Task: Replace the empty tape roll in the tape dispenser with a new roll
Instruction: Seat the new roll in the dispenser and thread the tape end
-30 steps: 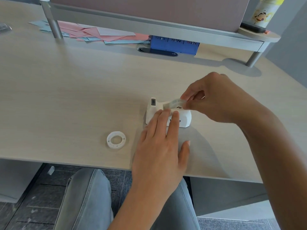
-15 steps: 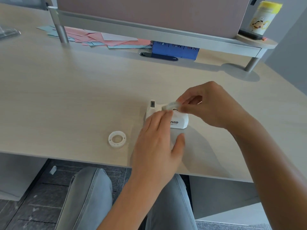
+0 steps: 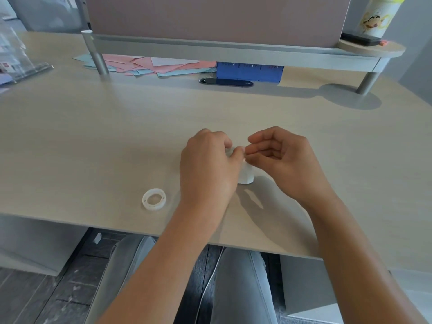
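Both hands, left hand (image 3: 207, 169) and right hand (image 3: 284, 160), pinch closed over the tape dispenser (image 3: 245, 175); threading tape appears underway, cutter next; empty roll (image 3: 153, 199) discarded.

Left hand (image 3: 208, 169) curled over white tape dispenser (image 3: 246, 175), hiding most of it; right hand (image 3: 280, 160) just right of it, fingertips pinched at its top. Empty tape roll (image 3: 154, 199) flat on desk (image 3: 93, 136), left of dispenser, apart.
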The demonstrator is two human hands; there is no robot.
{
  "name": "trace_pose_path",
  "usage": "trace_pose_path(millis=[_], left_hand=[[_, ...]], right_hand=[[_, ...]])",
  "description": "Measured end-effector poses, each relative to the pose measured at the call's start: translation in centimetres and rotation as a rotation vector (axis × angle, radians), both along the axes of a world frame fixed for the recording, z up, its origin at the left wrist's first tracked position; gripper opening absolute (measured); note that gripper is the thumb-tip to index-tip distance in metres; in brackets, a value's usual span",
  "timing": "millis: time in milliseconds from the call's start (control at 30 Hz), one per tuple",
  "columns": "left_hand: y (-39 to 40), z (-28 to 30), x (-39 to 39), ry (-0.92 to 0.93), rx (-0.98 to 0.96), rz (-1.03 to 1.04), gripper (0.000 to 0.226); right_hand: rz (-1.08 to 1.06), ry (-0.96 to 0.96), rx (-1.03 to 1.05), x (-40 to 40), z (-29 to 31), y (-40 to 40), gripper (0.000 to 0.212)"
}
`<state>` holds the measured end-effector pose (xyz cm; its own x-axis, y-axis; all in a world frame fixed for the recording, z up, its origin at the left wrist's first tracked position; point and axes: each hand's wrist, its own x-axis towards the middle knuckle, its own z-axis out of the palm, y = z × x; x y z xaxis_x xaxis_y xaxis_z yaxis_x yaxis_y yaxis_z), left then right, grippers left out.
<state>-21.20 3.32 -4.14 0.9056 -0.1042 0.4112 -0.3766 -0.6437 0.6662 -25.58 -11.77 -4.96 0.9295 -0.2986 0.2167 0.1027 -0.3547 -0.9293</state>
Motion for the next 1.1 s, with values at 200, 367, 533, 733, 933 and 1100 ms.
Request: trace_pose_path(millis=[200, 367, 533, 733, 933, 1100], left_hand=[[-0.8, 0.4, -0.5, -0.054, 0.06, 0.033, 0.009], [-1.4, 0.9, -1.1, -0.035, 0.119, 0.12, 0.014], [-1.8, 1.4, -1.3, -0.018, 0.134, 0.152, 0.016], [-1.1, 2.1, -0.6, 0.023, 0.155, 0.142, 0.021], [0.9, 2.1, 0.7, 0.054, 0.112, 0.065, 0.023], [2.7, 0.9, 2.1, 0.07, -0.006, 0.064, 0.021]], right_hand=[[0.037, -0.019, 0.054, -0.3, -0.6, -0.4, 0.027], [0.046, -0.029, 0.077, -0.3, -0.9, -0.4, 0.028], [0.039, -0.027, 0.063, -0.3, -0.9, -0.2, 0.029], [-0.003, -0.035, -0.092, 0.0, -0.6, 0.6, 0.03], [-0.07, -0.029, -0.284, 0.7, -0.5, 1.9, 0.03], [-0.1, -0.036, -0.47, 1.3, 0.0, 3.1, 0.033]])
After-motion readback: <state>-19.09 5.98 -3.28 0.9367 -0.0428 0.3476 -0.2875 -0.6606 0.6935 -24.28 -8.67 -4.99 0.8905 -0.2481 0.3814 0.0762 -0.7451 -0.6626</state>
